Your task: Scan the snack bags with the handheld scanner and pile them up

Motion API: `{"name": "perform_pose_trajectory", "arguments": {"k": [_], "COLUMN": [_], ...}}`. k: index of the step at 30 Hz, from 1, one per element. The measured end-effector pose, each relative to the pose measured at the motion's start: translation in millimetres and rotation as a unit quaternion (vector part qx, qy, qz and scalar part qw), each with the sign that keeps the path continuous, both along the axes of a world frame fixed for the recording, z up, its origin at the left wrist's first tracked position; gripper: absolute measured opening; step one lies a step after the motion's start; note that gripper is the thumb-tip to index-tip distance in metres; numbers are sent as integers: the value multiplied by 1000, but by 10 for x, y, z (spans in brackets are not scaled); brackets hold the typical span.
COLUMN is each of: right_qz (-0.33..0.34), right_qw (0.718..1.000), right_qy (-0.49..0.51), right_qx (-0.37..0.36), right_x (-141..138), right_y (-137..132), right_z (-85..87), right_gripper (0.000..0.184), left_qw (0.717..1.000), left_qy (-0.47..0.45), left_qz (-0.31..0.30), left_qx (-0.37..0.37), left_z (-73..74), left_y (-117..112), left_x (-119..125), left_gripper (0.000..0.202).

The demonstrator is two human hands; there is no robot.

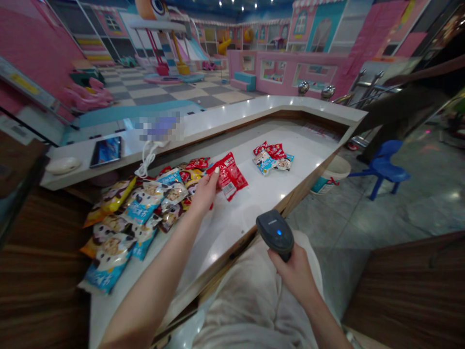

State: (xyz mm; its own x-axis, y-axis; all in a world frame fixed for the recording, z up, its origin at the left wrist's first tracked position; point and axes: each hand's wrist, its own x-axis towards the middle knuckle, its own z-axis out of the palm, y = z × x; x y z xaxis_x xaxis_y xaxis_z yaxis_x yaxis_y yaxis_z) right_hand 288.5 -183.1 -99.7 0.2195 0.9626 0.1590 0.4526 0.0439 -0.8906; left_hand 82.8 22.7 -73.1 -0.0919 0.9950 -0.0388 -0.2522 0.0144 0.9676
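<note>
Two things are held above or beside the white worktop (221, 237): a red packet (232, 180) by the left hand (206, 191) and a dark scanner (271, 230) by the right hand (296, 269). The left grip pinches the packet near its left edge, thumb over the printed face, with the barcode turned up towards the camera; whether its underside touches the worktop, I cannot tell. It lies between a large pile (143, 201) of snack packets on the left and a small group (264, 162) farther right. The right grip is wrapped round the scanner's handle, near the front edge of the worktop and over the person's pale trousers (247, 300), and a blue light glows on top of the scanner's head. The pile mixes blue, yellow, brown and red packets, overlapping one another, and the left hand is just beside its right end. The small group holds red and blue packets, well apart from the pile. Along the raised ledge (232, 114) behind sit a phone (106, 151) and a white oval object (63, 166), and a white cable (146, 160) hangs down towards the pile. Beyond the worktop's right side, a bucket (334, 169) and a blue chair (388, 167) stand on the floor (428, 208).
</note>
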Motion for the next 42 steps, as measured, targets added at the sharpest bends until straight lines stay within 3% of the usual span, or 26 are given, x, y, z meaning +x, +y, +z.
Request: {"name": "perform_pose_trajectory", "arguments": {"k": [2, 5, 11, 20, 27, 36, 39, 42], "right_qz": [3, 7, 34, 57, 57, 40, 28, 11], "right_qw": [1000, 1000, 999, 998, 998, 999, 1000, 1000], "right_qy": [-4, -11, 3, 6, -7, 3, 2, -9], "right_qx": [-3, -6, -16, -3, -10, -3, 0, 0], "right_x": [-11, -38, -124, -221, -215, -201, -151, -78], "right_y": [3, 12, 57, 161, 151, 123, 98, 80], "right_z": [-32, -94, -173, -141, -130, -116, -94, -80], "right_gripper": [12, 11, 11, 14, 11, 13, 13, 12], "left_qw": [993, 975, 958, 965, 965, 965, 963, 974], "left_qy": [-84, -160, -238, -221, -199, -222, -226, -205], "left_qz": [-58, -74, -81, -81, -30, -73, -65, -51], "left_qx": [-66, -134, -135, -117, -170, -120, -129, -83], "left_z": [-209, -457, -632, -610, -565, -588, -541, -441], "left_y": [-106, -202, -176, -227, -228, -239, -208, -32], "left_x": [124, 216, 183, 227, 255, 230, 259, 378], "left_gripper": [23, 20, 19, 19, 16, 15, 15, 17]}}
